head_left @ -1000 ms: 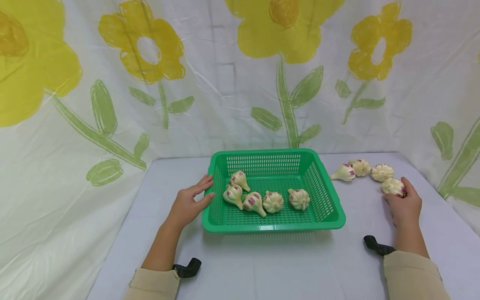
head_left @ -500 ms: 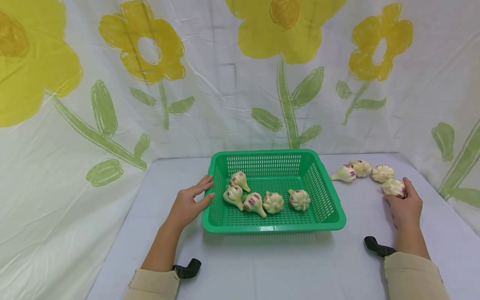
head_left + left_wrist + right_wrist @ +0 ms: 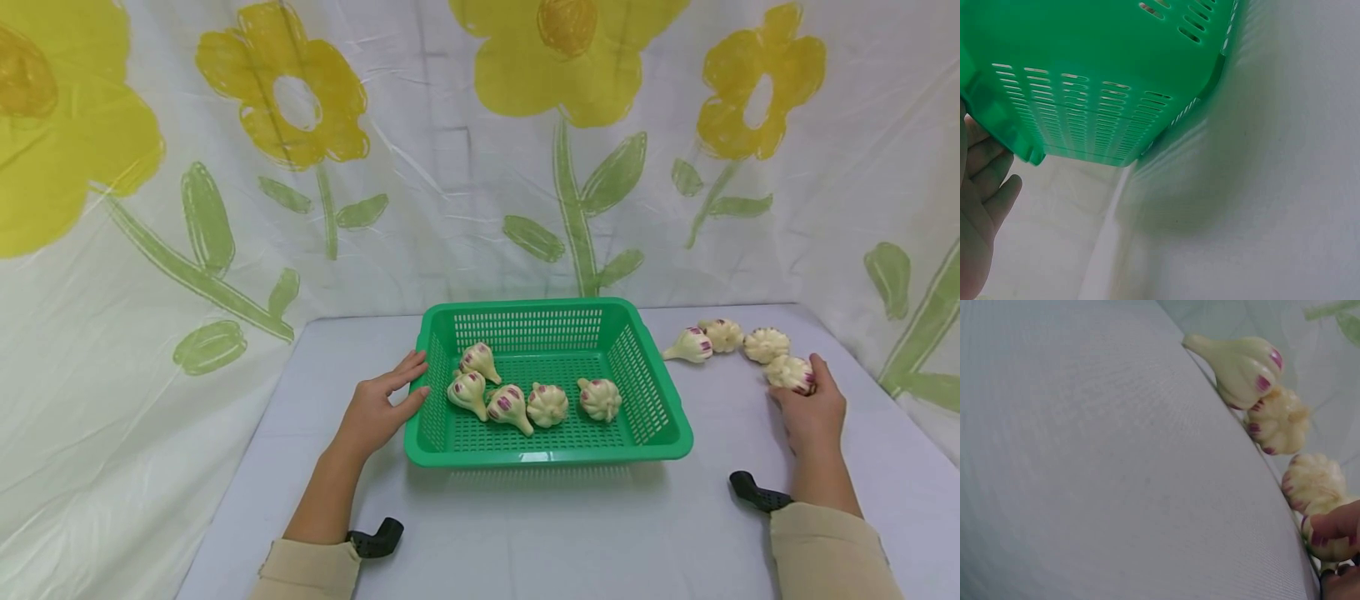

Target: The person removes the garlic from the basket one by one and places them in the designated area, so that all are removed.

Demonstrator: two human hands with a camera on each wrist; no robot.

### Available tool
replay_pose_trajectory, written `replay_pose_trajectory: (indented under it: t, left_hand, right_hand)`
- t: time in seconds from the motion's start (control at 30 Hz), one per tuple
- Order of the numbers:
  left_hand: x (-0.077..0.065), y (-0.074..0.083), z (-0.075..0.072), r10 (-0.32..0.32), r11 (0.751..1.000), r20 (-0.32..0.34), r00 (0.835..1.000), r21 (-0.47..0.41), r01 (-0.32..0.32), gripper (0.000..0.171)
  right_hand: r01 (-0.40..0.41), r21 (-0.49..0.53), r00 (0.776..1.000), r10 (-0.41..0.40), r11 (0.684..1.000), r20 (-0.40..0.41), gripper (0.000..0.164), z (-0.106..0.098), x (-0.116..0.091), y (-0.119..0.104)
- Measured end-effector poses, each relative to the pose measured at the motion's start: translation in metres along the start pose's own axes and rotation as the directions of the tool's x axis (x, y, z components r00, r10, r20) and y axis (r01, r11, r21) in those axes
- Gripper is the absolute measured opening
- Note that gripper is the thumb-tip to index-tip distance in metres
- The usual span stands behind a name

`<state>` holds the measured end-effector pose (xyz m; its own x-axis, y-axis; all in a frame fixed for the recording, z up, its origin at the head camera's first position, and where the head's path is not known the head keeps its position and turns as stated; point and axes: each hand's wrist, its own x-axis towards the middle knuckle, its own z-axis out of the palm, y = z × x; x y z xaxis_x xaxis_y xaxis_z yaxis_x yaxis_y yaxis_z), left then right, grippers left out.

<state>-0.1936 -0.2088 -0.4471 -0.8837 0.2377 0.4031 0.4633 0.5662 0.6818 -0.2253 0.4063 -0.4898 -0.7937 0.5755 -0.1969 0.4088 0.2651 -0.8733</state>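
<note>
My right hand (image 3: 812,412) grips a garlic bulb (image 3: 790,374) at the far right of the head view. Thumb and fingers sit on either side of this cream bulb with purple marks; in the right wrist view the thumb (image 3: 1338,522) lies across it. Three other bulbs lie beside it, the nearest a ribbed garlic bulb (image 3: 766,345). On the left, my left hand (image 3: 378,406) rests with extended fingers against the rim of a green basket (image 3: 547,456). Several garlic bulbs lie inside, among them one garlic bulb (image 3: 598,400) apart from the left group.
A white-covered table (image 3: 525,533) bears everything. Behind it hangs a white curtain (image 3: 420,225) printed with yellow flowers. A black wrist camera (image 3: 378,537) is strapped at the left wrist, another black wrist camera (image 3: 757,492) at the right.
</note>
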Motion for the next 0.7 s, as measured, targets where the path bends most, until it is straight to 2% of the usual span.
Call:
replay_pose_trajectory:
  t: [0.7]
  left_hand:
    - [-0.0005,0.0004,0.0001,0.005,1.0,-0.002,1.0,-0.004,-0.005,0.044]
  right_hand:
    - [-0.011,-0.016,1.0,0.011,1.0,0.005,0.088,-0.0003,-0.0025,-0.0013]
